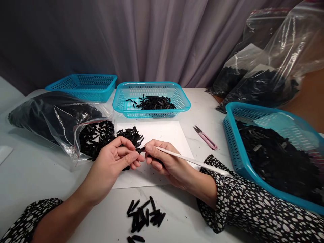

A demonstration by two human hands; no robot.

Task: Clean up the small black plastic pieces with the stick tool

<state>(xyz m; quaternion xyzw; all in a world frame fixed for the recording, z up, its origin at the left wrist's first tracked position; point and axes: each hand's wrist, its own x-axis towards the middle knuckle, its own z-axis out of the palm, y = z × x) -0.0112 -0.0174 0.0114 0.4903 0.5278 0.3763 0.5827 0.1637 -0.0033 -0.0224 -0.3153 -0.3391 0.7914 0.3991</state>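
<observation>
My left hand (111,165) pinches a small, narrow black piece (140,150) between thumb and fingers above the white sheet (162,177). Facing it closely, my right hand (172,162) is closed around a long, thin white stick (194,160) that slants back over the wrist. Its fingertips meet the right end of the black piece. Something dark also shows under the right fingers, too hidden to name. Behind my hands lies a heap of similar black pieces (130,135) on the sheet. Nearer to me, several more black pieces (141,216) lie loose on the table.
A clear bag (58,118) spills black pieces at left. Blue baskets stand behind: one at left (101,94), one with black pieces (152,113). Pink thread snips (206,138) lie at right, beside a large filled blue basket (233,145). Filled clear bags (268,81) stand behind it.
</observation>
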